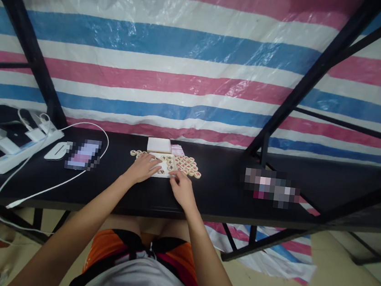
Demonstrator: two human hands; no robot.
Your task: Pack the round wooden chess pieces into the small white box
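Here, black-marked discs are seen left of a white tray, over which the left hand is held, fingers spread; at its right edge the right hand is placed, its grip impossible to tell, beside red-marked discs.

Red-marked cream pieces; black desk; striped sheet

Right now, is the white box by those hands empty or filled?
Partly filled: several round pieces with dark characters lie inside the white box, and patches of its white bottom show among them.
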